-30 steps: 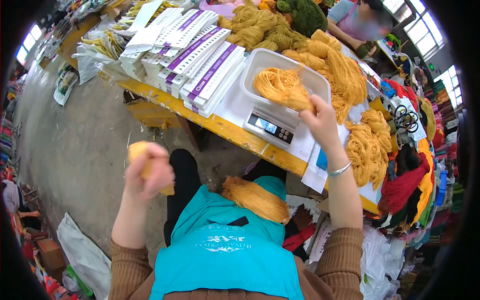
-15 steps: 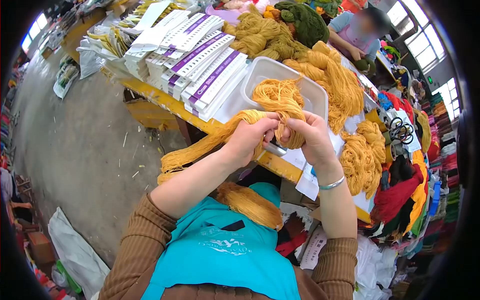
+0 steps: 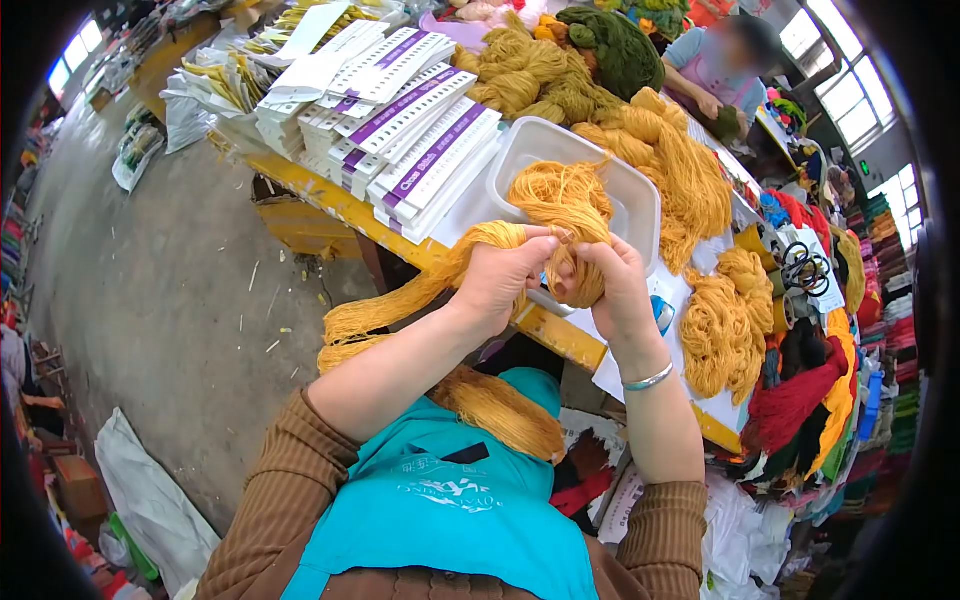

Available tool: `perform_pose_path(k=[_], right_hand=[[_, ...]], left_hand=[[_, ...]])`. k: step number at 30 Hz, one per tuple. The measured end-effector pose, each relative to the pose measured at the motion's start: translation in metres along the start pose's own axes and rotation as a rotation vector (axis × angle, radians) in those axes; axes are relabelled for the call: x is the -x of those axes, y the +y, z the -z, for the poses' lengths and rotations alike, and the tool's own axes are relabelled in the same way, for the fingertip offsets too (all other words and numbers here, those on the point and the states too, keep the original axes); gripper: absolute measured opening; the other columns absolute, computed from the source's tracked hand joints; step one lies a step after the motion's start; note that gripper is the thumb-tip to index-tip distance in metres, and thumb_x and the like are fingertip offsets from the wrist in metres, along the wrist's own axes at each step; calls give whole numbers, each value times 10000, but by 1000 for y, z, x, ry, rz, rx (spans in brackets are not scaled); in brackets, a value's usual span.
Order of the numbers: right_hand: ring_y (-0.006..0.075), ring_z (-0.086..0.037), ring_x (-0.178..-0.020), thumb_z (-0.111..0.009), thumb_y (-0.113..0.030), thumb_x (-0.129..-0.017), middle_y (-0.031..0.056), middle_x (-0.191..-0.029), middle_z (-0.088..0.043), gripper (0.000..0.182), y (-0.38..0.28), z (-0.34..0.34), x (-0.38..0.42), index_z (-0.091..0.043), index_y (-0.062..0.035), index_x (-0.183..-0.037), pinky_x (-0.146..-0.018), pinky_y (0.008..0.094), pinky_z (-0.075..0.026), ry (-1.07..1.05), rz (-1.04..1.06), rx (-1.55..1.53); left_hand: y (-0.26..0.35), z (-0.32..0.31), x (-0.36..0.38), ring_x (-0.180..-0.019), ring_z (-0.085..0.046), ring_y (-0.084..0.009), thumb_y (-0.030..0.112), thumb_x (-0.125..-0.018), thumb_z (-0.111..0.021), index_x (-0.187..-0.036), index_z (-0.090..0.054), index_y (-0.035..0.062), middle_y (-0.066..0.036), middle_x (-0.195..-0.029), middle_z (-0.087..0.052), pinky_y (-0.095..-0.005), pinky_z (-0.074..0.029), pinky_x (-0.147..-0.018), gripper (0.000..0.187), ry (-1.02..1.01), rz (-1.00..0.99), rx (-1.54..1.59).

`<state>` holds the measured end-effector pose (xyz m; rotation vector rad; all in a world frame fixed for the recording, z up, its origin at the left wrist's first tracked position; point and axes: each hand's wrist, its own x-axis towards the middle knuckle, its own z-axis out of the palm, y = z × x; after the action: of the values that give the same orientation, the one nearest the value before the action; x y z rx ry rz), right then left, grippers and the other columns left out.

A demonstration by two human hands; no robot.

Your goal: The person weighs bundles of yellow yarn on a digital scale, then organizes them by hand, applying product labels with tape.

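My left hand (image 3: 502, 280) is closed around a hank of golden-yellow thread (image 3: 395, 300), whose long strands hang over my forearm to the left. Facing it, my right hand (image 3: 617, 285) pinches the looped end of a yellow skein (image 3: 570, 205) with thumb and fingers. The two hands nearly meet at the thread, and some fingertips are hidden behind it. Part of the skein rests over a translucent plastic tub (image 3: 640, 215) on the table. Another golden hank (image 3: 500, 410) lies across my lap on the turquoise apron (image 3: 450, 530).
Stacks of white cards with purple bands (image 3: 420, 165) stand left of the tub. More yellow skeins (image 3: 725, 325) lie to the right, near black-handled scissors (image 3: 805, 268). The table's yellow edge (image 3: 560, 335) runs before me. Across the table, a person (image 3: 715, 75) handles dark green thread.
My right hand has shifted slightly left and down, closer to my left hand, with the skein's loop drawn in. A blue object beside my right wrist shows more now.
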<state>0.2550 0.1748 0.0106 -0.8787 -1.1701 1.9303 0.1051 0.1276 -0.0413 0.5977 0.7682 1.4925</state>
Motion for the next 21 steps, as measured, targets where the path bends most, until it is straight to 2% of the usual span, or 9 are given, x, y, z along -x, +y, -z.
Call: perform_pose_path(k=[8, 10, 13, 14, 16, 17, 19, 20, 21], right_hand=[[127, -609, -686, -618, -115, -902, 64, -816, -655, 164, 5, -2, -4, -645, 8, -1008, -631, 284, -519, 17, 36, 214], [137, -616, -696, -605, -107, -908, 67, -827, -661, 153, 7, 0, -6, -653, 9, -995, -657, 293, -525, 19, 64, 225], [171, -628, -712, -566, -119, -920, 57, -810, -654, 143, 3, 3, -8, -645, -3, -949, -708, 325, -530, 96, 56, 22], [171, -628, -712, -566, -119, -920, 57, -810, -654, 143, 1, 3, -9, -645, -3, -949, -708, 325, -530, 96, 56, 22], [146, -554, -641, -582, -101, -906, 18, -688, -562, 109, -5, 6, -13, -611, 1, -932, -725, 327, -533, 27, -23, -157], [102, -455, -556, -606, -114, -902, -33, -628, -431, 68, -5, 14, -19, -582, -50, -902, -618, 292, -501, 46, -55, -231], [58, -360, -501, -631, -128, -899, -67, -603, -363, 73, -21, 30, -33, -569, -92, -885, -481, 236, -387, -13, -25, -154], [36, -298, -455, -643, -140, -903, -94, -578, -336, 85, -32, 34, -39, -569, -124, -865, -407, 217, -240, 38, -5, -66], [35, -277, -442, -649, -143, -902, -102, -565, -320, 85, -45, 38, -47, -574, -123, -865, -398, 216, -213, 37, 6, -7]], left_hand=[[3, -1, 3, -770, -574, -64, 161, -937, -579, -998, -673, 36, 4, -839, -640, -215, -440, -660, 168, -9, -59, -73], [1, 4, 0, -842, -611, -119, 155, -945, -544, -945, -631, 46, -27, -854, -647, -292, -484, -759, 140, 61, -36, 7], [6, 12, -2, -875, -623, -168, 148, -947, -505, -933, -590, 56, -62, -879, -659, -348, -486, -842, 127, -48, 73, 344], [9, 14, -2, -900, -618, -245, 139, -934, -490, -943, -551, 50, -52, -830, -621, -406, -471, -966, 108, -11, 137, 394], [9, 31, -4, -862, -610, -238, 148, -934, -495, -938, -546, 57, -33, -775, -579, -411, -470, -966, 105, -126, 200, 460], [10, 39, -4, -823, -601, -232, 158, -934, -500, -933, -542, 64, -14, -720, -538, -417, -469, -967, 103, -243, 265, 524], [17, 45, 5, -707, -543, -177, 140, -922, -540, -1003, -558, 47, 15, -664, -460, -394, -490, -924, 124, -156, 341, 462], [17, 49, 9, -671, -503, -148, 122, -913, -566, -1046, -565, 35, 23, -680, -472, -370, -501, -886, 159, -94, 337, 274], [20, 53, 13, -636, -464, -119, 105, -905, -592, -1090, -571, 24, 31, -696, -484, -345, -512, -848, 203, -29, 331, 85]])
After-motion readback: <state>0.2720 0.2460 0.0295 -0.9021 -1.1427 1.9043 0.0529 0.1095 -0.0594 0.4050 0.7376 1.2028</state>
